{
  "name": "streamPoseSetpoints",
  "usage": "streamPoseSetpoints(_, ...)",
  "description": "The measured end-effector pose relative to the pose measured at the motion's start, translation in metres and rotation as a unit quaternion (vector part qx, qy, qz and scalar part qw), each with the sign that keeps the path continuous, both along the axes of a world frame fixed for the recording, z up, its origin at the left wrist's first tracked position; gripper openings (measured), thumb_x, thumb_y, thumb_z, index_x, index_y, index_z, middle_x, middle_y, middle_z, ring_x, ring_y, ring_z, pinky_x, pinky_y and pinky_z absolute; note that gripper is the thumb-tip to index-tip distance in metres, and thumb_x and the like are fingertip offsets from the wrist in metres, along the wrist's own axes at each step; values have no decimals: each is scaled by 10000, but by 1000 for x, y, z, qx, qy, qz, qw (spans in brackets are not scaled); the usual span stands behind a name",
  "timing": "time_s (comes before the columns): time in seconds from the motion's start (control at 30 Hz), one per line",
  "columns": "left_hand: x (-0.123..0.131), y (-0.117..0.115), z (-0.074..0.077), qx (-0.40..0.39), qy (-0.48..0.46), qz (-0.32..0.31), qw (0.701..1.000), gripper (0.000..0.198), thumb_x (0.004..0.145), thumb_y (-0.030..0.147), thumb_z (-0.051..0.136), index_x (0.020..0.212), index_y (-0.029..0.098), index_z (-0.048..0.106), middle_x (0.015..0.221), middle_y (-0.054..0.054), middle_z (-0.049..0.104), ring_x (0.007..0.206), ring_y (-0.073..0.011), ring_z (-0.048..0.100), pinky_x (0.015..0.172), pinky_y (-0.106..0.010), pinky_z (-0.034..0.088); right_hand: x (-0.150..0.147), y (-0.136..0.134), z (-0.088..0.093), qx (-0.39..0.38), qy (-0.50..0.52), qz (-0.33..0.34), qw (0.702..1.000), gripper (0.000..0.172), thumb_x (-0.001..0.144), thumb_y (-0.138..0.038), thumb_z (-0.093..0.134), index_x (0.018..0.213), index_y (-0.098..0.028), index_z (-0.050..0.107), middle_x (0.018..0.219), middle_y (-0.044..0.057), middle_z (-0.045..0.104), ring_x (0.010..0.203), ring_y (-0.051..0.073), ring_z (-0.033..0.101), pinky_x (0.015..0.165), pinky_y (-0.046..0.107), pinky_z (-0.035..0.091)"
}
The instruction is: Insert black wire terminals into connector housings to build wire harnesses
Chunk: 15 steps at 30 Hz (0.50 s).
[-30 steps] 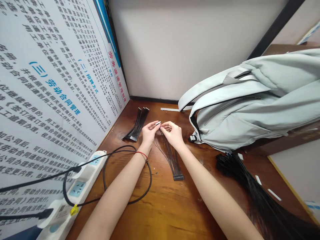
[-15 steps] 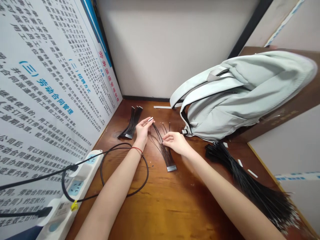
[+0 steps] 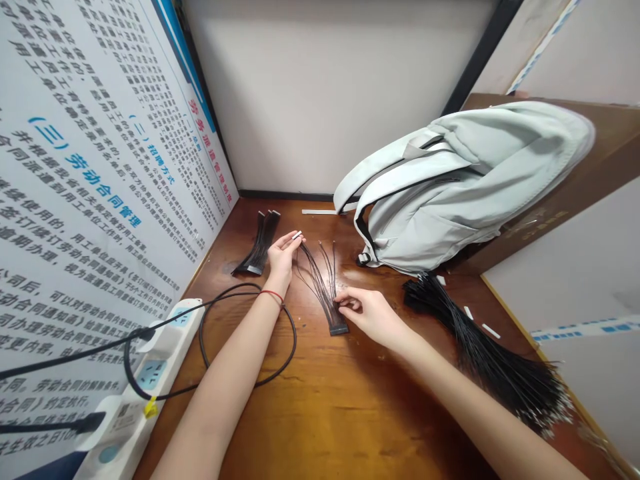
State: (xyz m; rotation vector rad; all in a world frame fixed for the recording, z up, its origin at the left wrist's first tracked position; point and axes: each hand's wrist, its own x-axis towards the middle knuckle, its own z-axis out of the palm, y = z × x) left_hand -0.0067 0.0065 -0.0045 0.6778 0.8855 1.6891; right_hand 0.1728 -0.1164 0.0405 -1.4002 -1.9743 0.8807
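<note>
pinching plug in closed left hand, likely to steady wires fanning from block on table, and curling right hand nearly closed at them, too small to tell if gripping any.

Dk multi-wire harness approx. mid-tabletop L–R; wide blk connector farther from back edge, sm. wht connector tilted, nearer it; some wire ends loose, fanned twd back edge.
</note>
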Motion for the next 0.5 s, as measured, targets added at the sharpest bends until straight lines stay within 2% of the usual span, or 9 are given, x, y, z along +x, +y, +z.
streamPoseSetpoints(0.3,-1,1,-1,0,-4,-4,1000,363,485,190,799,820,129,673,794,-57,708,727,-135,665,869,-322,466,0,-2,-1,-18,-6,-15,1000,183,645,-123,603,805,-194,654,792,19,701,714,146,640,659,251,496)
streamPoseSetpoints(0.5,-1,1,0,-2,12,-1,1000,371,489,204,800,829,127,672,808,-70,709,776,-161,672,880,-342,465,-5,-1,-3,11,-11,-20,1000,195,626,-86,573,772,-201,630,740,1,672,701,142,630,616,234,481)
